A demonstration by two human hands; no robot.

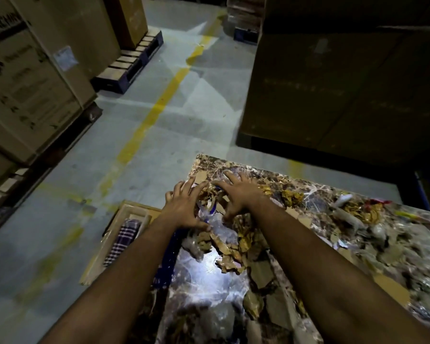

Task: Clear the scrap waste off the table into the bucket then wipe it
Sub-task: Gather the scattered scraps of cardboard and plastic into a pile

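Head view: you look down at both of your bare arms stretched over the table (296,187).
Left hand (184,207): your fingers are spread and curled like a claw, tips pressing on clear plastic (216,219) at the table's left edge, gripping nothing.
Right hand (238,192): your fingers are splayed wide, laid on the scrap pile (233,242).
Scrap: torn cardboard, yellow wrappers and plastic litter the marbled top, thickest under your hands.
Wooden box (124,214): just left of the table, on the floor, holding a checked cloth (122,239).
Bucket: you cannot tell where it is.
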